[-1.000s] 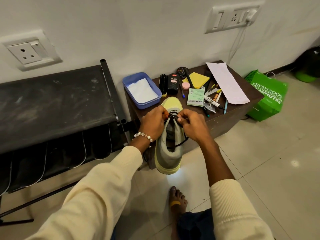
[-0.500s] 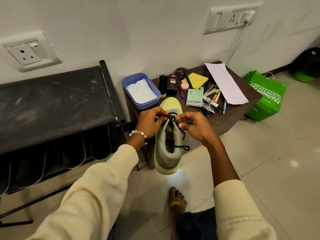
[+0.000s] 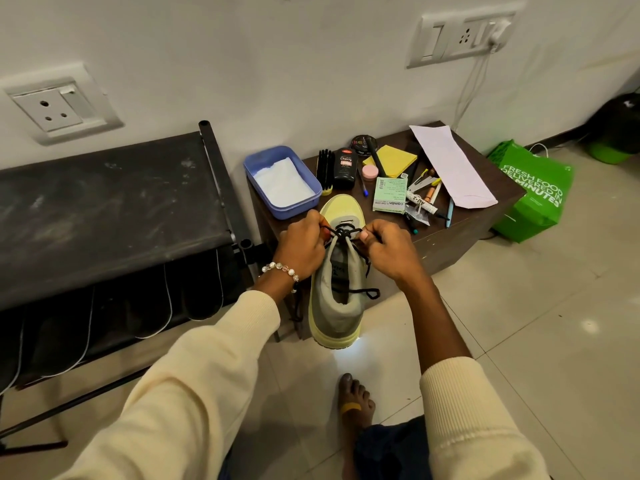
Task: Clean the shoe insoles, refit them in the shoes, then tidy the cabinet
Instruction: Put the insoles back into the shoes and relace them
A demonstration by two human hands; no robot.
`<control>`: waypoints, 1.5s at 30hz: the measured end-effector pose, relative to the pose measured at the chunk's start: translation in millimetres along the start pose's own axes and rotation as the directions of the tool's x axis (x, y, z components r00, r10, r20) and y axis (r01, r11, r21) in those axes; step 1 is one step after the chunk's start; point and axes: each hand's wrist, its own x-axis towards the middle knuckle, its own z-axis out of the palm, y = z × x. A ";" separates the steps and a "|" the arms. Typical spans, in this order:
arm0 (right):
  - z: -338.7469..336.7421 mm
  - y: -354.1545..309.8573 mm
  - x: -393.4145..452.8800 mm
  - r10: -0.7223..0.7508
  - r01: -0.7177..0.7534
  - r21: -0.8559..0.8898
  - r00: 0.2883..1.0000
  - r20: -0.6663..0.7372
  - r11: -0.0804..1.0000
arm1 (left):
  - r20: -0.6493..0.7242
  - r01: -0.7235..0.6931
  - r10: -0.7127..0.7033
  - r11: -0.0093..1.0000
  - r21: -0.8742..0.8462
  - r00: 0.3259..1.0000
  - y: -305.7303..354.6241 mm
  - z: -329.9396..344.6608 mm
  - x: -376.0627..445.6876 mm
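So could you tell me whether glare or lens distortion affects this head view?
Head view: a bright glare spot on the floor tile just below the shoe, a fainter one at far right; wide-angle bending curves the wall sockets and rack; hands and laces stay sharp.

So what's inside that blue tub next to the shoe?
The blue tub holds something white and folded, like a cloth or tissue, covering most of its floor. Whatever lies beneath that white layer is hidden.
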 end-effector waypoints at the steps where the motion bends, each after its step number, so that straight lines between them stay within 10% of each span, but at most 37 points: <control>1: 0.0 0.6 0.4 0.008 -0.008 0.020 1.000 -0.004 1.000 | 0.000 0.002 -0.002 1.000 -0.011 1.000 0.3 -0.7 0.0; 9: -8.6 6.0 -2.7 0.096 -0.113 0.322 0.993 0.070 0.940 | 0.046 0.208 -0.212 0.855 -0.474 0.976 -8.3 -4.2 -4.1; 15: -14.0 8.4 -11.7 0.146 -0.175 0.298 0.982 0.117 0.938 | 0.177 0.158 -0.091 0.898 -0.412 0.980 -15.7 -11.0 -13.7; 27: -0.5 2.0 -10.9 0.146 -0.150 0.080 0.988 0.047 0.985 | -0.022 0.133 -0.145 0.948 -0.289 0.989 -10.5 2.5 -16.3; 40: 6.3 -0.5 -3.5 0.371 -0.295 0.557 0.928 -0.026 0.776 | 0.191 0.359 -0.487 0.280 -0.890 0.852 -10.1 9.1 1.0; 45: 1.7 4.4 -0.7 0.214 -0.176 0.345 0.974 -0.077 0.922 | 0.108 0.302 -0.377 0.505 -0.808 0.920 -12.9 0.7 0.2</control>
